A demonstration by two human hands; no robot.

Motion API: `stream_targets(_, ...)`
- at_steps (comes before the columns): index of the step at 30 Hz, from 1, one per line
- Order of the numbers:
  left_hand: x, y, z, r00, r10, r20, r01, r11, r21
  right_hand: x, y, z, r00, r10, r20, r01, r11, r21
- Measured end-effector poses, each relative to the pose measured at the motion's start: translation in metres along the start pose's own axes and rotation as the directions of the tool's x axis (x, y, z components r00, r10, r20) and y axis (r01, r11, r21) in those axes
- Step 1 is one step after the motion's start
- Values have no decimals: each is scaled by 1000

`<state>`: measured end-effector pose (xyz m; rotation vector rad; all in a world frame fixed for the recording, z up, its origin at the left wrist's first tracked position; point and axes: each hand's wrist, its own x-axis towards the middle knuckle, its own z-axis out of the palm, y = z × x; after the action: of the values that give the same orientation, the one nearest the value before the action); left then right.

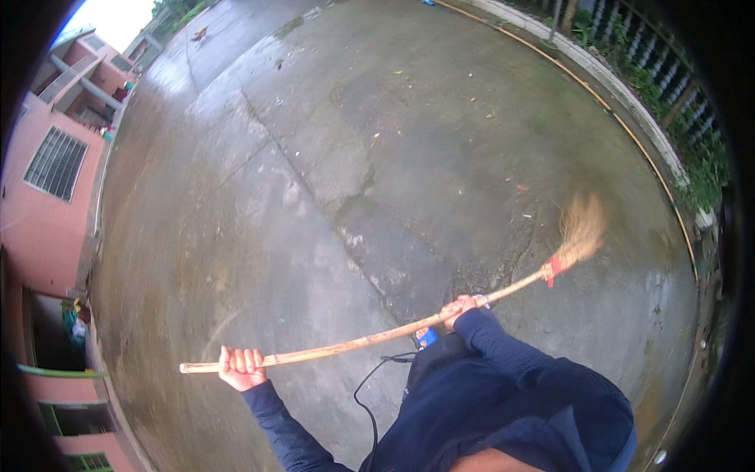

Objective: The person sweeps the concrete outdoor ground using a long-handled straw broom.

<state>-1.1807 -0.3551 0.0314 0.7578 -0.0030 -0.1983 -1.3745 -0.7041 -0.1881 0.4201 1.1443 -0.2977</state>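
Observation:
A long broom crosses in front of my body, its pale bamboo handle (360,342) running from lower left to upper right. Near the handle's end at the left, my left hand (242,366) is wrapped around it. Further along, close to my body, my right hand (459,310) grips the same pole. The straw broom head (581,227) fans out at the right, tied on with a red band (552,269), and its bristle tips are blurred. Whether the bristles touch the wet concrete ground (330,248) I cannot tell.
A blue sandal (426,337) shows on one foot below the handle. A black cable (367,401) hangs beside my body. Pink buildings (41,236) line the left. A kerb (625,88), a long orange hose or pipe (625,127) and a fence (655,59) with plants bound the right. Scattered leaves lie ahead.

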Motion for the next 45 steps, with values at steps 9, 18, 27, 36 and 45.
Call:
stream_targets(9,152,-66,111,931,-282,233,268,959,90,42,-29,5,995,-75,59,60,973,224)
stream_targets(18,211,-25,168,989,-70,128,30,956,291,75,2,146,979,202,-28,-185,938,294)
stream_targets(27,151,33,234,893,393,219,-444,845,297,81,67,363,891,411,192,-374,905,-200)
stream_targets(36,159,29,168,800,578,159,-600,776,198,91,91,449,775,391,497,-237,908,-345)
stream_targets(45,192,131,-11,862,439,-254,-351,878,326,74,189,291,939,226,259,-174,962,-211)
